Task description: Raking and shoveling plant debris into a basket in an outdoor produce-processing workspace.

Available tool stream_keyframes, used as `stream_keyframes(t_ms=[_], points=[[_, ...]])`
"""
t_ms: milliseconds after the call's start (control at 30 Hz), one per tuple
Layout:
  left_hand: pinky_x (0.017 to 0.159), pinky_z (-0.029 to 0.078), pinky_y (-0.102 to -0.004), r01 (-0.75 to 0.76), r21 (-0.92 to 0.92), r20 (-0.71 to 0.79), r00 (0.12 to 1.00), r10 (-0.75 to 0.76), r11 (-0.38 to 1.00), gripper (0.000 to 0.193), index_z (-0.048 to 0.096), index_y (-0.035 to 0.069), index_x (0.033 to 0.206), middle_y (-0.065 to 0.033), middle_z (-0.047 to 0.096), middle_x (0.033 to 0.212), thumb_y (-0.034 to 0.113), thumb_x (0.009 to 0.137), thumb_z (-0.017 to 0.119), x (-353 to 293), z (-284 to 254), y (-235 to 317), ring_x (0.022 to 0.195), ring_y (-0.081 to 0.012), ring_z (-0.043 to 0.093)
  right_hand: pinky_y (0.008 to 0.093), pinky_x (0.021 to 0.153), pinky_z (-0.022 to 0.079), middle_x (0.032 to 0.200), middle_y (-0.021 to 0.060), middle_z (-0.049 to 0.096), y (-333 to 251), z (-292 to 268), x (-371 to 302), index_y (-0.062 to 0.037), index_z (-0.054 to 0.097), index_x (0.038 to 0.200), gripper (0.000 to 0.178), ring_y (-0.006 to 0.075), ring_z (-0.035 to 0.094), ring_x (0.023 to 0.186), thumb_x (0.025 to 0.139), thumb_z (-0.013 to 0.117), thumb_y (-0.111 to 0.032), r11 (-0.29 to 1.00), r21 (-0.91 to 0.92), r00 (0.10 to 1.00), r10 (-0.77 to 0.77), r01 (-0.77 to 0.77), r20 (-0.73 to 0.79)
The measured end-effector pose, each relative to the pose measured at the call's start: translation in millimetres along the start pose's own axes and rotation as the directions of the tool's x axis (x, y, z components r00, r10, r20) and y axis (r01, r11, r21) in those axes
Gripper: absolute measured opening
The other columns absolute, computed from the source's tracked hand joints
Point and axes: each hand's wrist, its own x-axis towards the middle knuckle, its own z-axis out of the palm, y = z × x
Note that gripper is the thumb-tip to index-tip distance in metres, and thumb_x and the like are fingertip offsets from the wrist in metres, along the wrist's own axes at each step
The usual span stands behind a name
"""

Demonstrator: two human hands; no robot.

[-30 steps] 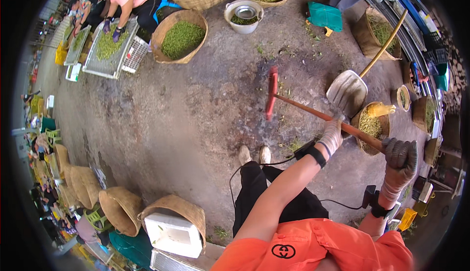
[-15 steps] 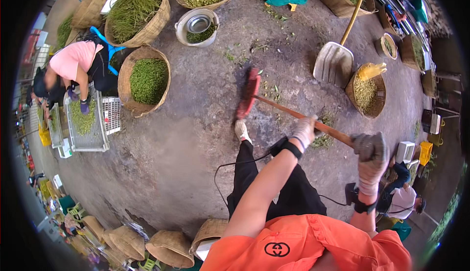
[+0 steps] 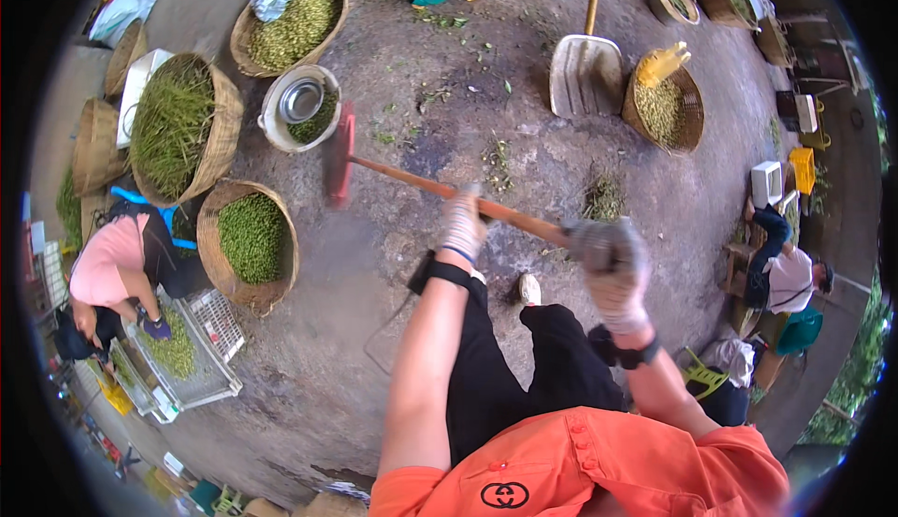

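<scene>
Head view: both gloved hands (left [image 3: 463, 227], right [image 3: 610, 255]) around broom handle [image 3: 412, 183].

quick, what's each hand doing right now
Left hand: gloved, closed around the broom handle, nearer the red broom head.
Right hand: gloved, closed around the upper end of the same handle.

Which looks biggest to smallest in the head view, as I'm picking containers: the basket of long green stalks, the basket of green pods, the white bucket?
1. Basket of long green stalks
2. Basket of green pods, somewhat smaller
3. White bucket, clearly smallest
All sit at the fisheye's left, so bending may skew sizes.
</scene>
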Motion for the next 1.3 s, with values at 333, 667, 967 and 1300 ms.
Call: stream_keyframes(t_ms=[333,667,967,1300], points=[[0.045,0.044,-0.0326,0.365,0.121,0.315,0.868,-0.384,0.923,0.022,0.049,0.016,0.076,-0.0014,0.051,0.063,0.020,0.077,0.071,-57.4,93.1,-141.4,0.054,-0.0187,0.053,0.0417,0.078,0.044,0.052,0.0009,0.034,-87.0,-70.8,-16.2,-0.0091,0.036,0.058,0.043,0.0166,0.040,0.050,0.100,0.030,-0.020,0.983,-0.181,0.977,-0.057,0.019,-0.205],[0.039,0.047,-0.0371,0.295,0.257,0.257,0.897,-0.359,0.920,0.026,0.050,0.014,0.084,-0.0038,0.055,0.065,0.026,0.079,0.071,-81.8,156.8,-116.3,0.049,-0.0210,0.055,0.0375,0.067,0.038,0.047,0.0004,0.031,-123.7,-100.7,7.1,-0.0142,0.032,0.055,0.046,0.0172,0.036,0.049,0.100,0.027,-0.025,0.955,0.226,0.937,-0.113,0.195,-0.330],[0.059,0.049,-0.0339,-0.056,0.362,0.064,0.997,0.035,0.930,0.019,0.049,0.012,0.078,-0.0016,0.051,0.064,0.014,0.075,0.068,107.7,152.7,81.5,0.061,-0.0183,0.054,0.0370,0.084,0.044,0.055,0.0025,0.045,28.6,-8.1,127.7,-0.0078,0.045,0.057,0.051,0.0165,0.048,0.059,0.097,0.042,-0.039,0.946,0.323,0.967,0.063,0.020,-0.246],[0.046,0.046,-0.0392,0.435,0.473,0.012,0.867,-0.499,0.766,0.027,0.049,0.016,0.084,-0.0038,0.053,0.070,0.029,0.077,0.072,4.4,218.9,-114.6,0.056,-0.0215,0.054,0.0349,0.066,0.042,0.049,-0.0013,0.035,-90.5,-123.5,98.7,-0.0118,0.035,0.058,0.042,0.0143,0.037,0.047,0.099,0.029,-0.019,0.968,0.159,0.897,-0.111,0.196,-0.427]])
